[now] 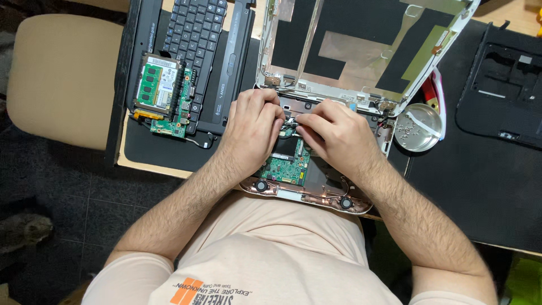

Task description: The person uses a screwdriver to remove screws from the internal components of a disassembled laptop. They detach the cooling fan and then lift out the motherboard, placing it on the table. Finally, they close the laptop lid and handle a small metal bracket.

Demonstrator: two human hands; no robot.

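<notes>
Fingers of my left hand (254,127) and right hand (333,133) pinch closed on a small connector (291,121) above the green motherboard (285,164), at table centre. At ten o'clock, a white-labelled drive (158,85) lies on a black keyboard (195,34). At three o'clock sits a round screw dish (415,130) on the black mat (480,175). At nine o'clock, a beige chair (62,79).

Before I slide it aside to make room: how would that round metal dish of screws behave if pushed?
The metal dish looks light and shallow, so it would probably slide easily on the dark mat. Its loose screws would likely shift or spill if tipped.
</notes>
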